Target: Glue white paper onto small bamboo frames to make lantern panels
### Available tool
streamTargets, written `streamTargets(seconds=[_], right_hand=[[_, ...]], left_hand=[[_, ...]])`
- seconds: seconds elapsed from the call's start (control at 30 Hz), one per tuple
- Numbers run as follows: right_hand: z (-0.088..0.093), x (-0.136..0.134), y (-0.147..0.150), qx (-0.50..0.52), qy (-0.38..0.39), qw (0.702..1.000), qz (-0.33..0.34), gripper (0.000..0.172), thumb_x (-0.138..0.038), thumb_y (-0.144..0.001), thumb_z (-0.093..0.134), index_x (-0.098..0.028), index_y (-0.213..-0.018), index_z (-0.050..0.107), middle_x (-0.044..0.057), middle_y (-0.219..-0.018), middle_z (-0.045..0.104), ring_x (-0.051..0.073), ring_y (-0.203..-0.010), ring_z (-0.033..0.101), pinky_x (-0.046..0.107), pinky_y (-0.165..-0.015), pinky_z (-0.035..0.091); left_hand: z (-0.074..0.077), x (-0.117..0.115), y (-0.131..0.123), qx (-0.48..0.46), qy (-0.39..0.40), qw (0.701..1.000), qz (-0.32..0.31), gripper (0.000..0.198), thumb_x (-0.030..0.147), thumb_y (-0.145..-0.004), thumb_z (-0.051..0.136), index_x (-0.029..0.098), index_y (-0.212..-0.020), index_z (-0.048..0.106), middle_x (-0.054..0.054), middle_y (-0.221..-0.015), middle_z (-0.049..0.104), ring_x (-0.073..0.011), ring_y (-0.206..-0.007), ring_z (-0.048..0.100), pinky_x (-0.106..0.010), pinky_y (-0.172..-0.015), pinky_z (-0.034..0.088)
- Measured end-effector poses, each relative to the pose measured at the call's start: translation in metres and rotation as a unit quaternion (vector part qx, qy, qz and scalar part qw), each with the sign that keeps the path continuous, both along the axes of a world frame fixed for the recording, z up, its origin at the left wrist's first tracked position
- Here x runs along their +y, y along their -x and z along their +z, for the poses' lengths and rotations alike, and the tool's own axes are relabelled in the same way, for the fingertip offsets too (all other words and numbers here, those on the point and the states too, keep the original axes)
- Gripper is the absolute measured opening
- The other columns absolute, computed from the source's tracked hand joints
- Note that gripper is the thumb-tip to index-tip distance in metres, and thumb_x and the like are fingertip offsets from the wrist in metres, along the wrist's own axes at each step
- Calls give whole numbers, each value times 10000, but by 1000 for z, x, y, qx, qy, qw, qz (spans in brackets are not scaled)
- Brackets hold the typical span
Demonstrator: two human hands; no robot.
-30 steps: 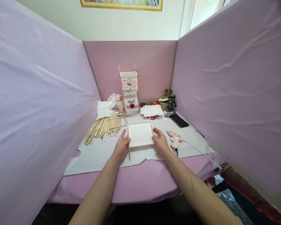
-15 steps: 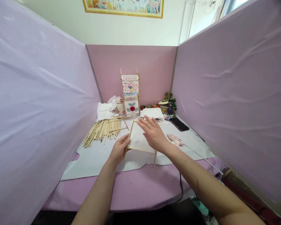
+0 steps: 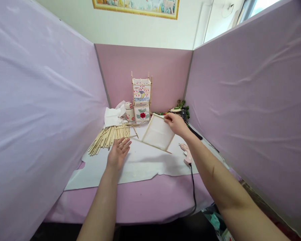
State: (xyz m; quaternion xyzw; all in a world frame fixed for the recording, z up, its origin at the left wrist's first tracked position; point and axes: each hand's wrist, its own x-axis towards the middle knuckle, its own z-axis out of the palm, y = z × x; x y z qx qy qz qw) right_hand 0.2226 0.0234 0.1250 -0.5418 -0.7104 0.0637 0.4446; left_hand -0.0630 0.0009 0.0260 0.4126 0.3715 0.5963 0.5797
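My right hand [image 3: 177,124] pinches the top right of a wooden stick frame [image 3: 158,132] with a white sheet across it. The frame is tilted and raised over the white table cover [image 3: 137,167], and its shadow falls below. My left hand [image 3: 119,152] is open, palm up, fingers spread, and touches nothing I can make out. Just beyond it lies a pile of thin wooden sticks [image 3: 107,139]. A pink glue gun [image 3: 187,154] rests near my right forearm, its black cord running off the table edge.
At the back stands a two-tier stick lantern [image 3: 141,95] with painted panels. Beside it are a white cup [image 3: 129,112] and crumpled white paper [image 3: 112,116]. A black phone [image 3: 194,131] is partly behind my right arm. Fabric-covered partitions [image 3: 145,63] enclose the table.
My left hand has let go of the stick frame and moved left, opening. My right hand has taken hold of the frame's far side, lifting and turning it.
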Motion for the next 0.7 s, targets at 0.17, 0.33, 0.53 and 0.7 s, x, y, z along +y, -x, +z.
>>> streamTargets(seconds=[0.17,0.33,0.53,0.7], right_hand=[[-77,9,5,421,69,904,23,233,-373,-696,605,-193,-842,579,13,-798,654,179,-758,584,290,-722,462],[-134,7,29,497,114,860,4,272,-382,-662,600,-196,-860,576,45,-862,671,197,-780,614,310,-720,490],[-141,10,27,518,134,845,23,299,-287,-666,610,-183,-946,604,55,-930,688,193,-833,643,302,-761,510],[-142,9,25,507,133,851,25,304,-287,-689,612,-181,-973,606,66,-982,692,206,-887,652,311,-780,525]], left_hand=[[-11,-4,-28,14,36,999,-34,455,492,-933,515,179,-1263,508,-160,-1369,541,-234,-1180,590,-379,-1019,450],[-29,-1,-43,93,35,995,-33,405,201,-779,717,150,-1158,586,-126,-1098,695,-200,-952,673,-355,-895,522],[-35,5,-40,109,42,993,-10,281,120,-735,686,133,-1013,650,-92,-961,725,-173,-831,673,-309,-771,555],[-34,3,-41,85,48,995,-27,281,134,-748,692,129,-1026,649,-100,-1001,720,-173,-851,673,-306,-769,566]])
